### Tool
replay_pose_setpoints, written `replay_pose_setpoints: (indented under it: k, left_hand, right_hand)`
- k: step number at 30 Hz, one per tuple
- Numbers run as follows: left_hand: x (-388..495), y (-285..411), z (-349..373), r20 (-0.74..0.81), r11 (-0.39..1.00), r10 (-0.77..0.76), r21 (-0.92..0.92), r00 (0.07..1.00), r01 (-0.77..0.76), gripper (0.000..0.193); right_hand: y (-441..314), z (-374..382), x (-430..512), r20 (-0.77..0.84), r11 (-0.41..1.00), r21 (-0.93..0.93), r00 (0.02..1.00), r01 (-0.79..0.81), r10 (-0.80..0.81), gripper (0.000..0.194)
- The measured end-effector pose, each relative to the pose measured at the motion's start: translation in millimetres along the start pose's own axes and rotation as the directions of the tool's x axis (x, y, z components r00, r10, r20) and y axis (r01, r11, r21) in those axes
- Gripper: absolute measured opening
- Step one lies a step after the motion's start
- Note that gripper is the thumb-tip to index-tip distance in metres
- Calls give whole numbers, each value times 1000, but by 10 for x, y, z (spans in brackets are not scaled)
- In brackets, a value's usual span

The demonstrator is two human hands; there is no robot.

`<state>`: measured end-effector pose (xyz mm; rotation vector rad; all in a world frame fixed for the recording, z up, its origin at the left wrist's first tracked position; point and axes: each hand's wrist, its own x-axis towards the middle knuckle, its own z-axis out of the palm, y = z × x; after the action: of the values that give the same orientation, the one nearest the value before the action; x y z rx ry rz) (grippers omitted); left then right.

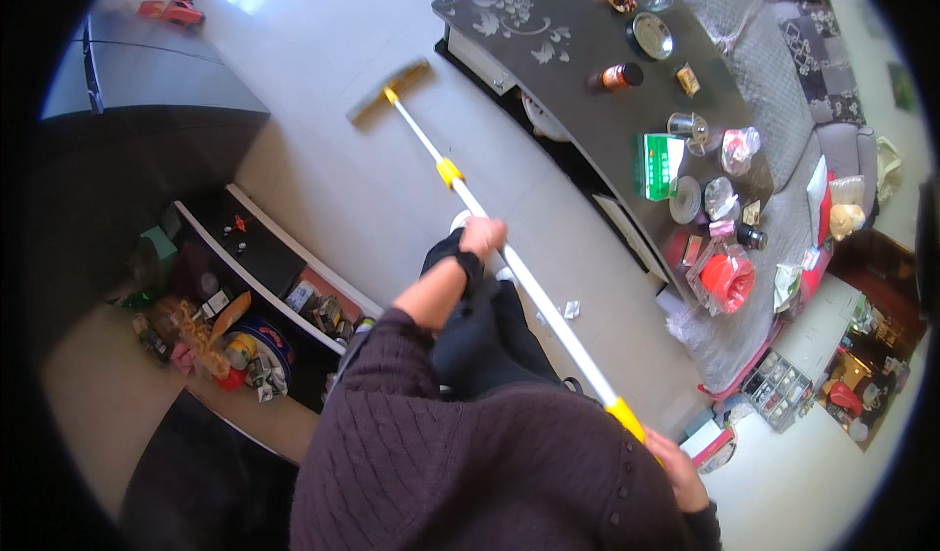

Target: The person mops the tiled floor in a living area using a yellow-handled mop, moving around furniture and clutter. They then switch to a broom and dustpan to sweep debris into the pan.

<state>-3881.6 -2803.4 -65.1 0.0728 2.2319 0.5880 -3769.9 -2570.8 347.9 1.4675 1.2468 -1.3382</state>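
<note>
A long-handled floor mop point(543, 303) with a white pole and yellow joints slants across the view. My left hand point(483, 237) is closed around the pole's middle, just below a yellow collar. At the lower right, my right hand point(677, 470) grips the yellow end of the handle, close to my body. The wide mop head point(391, 93) rests on the pale tiled floor point(316, 147), ahead of my feet and beside the dark table; it is blurred, so its material is unclear. Scraps of white paper point(572, 309) lie on the floor right of my legs.
A dark coffee table point(580, 121) on the right bears a jar point(622, 76), a metal bowl point(653, 36), a green box point(659, 166) and a red plastic bag point(727, 279). Behind it runs a grey sofa point(778, 88). A cluttered low cabinet point(275, 287) stands on the left.
</note>
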Motion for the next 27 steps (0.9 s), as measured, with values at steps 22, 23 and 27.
replay_pose_setpoints:
  k: [22,23,27]
  left_hand:
    - [-699,-515,-1948,-138,336,-462,-941,876,29,24]
    - [-724,-466,-1842,-125,399,-444,-914,887,71,24]
    - [-602,4,-901,39,463,-407,-852,912,243,24]
  right_hand:
    - [-969,2352,1403,626,-379,289,-473,879,-620,16]
    - [-846,2206,1437,630,-360,333,-489,872,-603,16]
    - [-246,790,1373,679,-316,245,-395,917,-619,19]
